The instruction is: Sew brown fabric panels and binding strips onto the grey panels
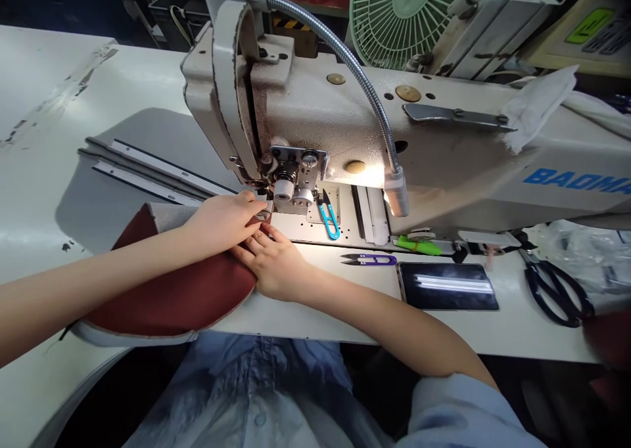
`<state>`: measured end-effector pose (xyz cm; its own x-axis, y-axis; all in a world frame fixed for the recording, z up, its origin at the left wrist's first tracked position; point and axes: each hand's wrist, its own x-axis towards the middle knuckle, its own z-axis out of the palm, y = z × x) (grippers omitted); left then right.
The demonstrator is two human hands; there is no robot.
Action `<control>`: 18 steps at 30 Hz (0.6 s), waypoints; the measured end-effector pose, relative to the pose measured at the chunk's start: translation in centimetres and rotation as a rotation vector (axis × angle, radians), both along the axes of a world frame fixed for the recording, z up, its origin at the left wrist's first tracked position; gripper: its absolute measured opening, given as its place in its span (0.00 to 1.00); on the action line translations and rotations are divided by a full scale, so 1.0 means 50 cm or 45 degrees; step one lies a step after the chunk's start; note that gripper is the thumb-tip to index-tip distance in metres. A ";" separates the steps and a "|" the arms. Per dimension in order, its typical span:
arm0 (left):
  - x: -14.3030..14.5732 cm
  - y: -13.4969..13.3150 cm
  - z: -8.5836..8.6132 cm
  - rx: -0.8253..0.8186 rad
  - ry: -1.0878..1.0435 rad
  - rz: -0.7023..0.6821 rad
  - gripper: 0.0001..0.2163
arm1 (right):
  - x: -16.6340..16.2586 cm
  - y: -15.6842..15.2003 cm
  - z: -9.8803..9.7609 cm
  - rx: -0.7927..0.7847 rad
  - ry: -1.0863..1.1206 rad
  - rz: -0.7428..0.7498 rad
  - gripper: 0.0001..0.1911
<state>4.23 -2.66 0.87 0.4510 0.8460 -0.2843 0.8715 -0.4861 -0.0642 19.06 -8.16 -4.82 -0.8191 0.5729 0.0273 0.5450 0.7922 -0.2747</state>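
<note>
A dark red fabric piece (185,297) with a pale edge lies across the front of the sewing machine bed. My left hand (221,221) rests on it close to the presser foot area, its fingers stretched toward the needle. Just in front, my right hand (279,267) lies flat on the same piece, fingers slightly spread and nearly touching the left hand. The sewing machine head (290,179) stands right over the fingertips. A grey fabric panel (148,129) with white strips (148,182) spreads behind my left forearm. The needle point is hidden.
Blue thread snips (328,218) lie on the machine bed; purple snips (369,259) and a phone (448,286) lie to its right. Black-handled scissors (559,293) sit near a clear plastic bag (586,254). A flexible lamp (345,47) arches over the machine, with a green fan (404,18) behind.
</note>
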 end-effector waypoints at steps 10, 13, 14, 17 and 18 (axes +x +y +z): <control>-0.068 -0.146 0.039 0.013 0.077 -0.038 0.27 | -0.015 -0.106 0.027 0.256 -0.181 0.121 0.24; -0.057 -0.143 0.046 0.060 0.146 0.037 0.19 | -0.019 -0.115 0.028 0.263 -0.220 0.126 0.24; -0.049 -0.134 0.046 0.103 0.151 0.018 0.16 | -0.020 -0.115 0.026 0.266 -0.220 0.115 0.24; -0.031 -0.102 0.029 0.141 0.075 -0.136 0.11 | -0.020 -0.114 0.018 0.287 -0.195 0.098 0.25; -0.029 -0.092 0.018 0.102 0.017 -0.183 0.10 | -0.019 -0.114 0.017 0.302 -0.179 0.098 0.25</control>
<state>2.78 -7.28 1.76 0.5655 0.7935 -0.2248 0.7924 -0.5983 -0.1188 18.09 -13.86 -3.96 -0.8652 0.5000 0.0365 0.5003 0.8659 -0.0025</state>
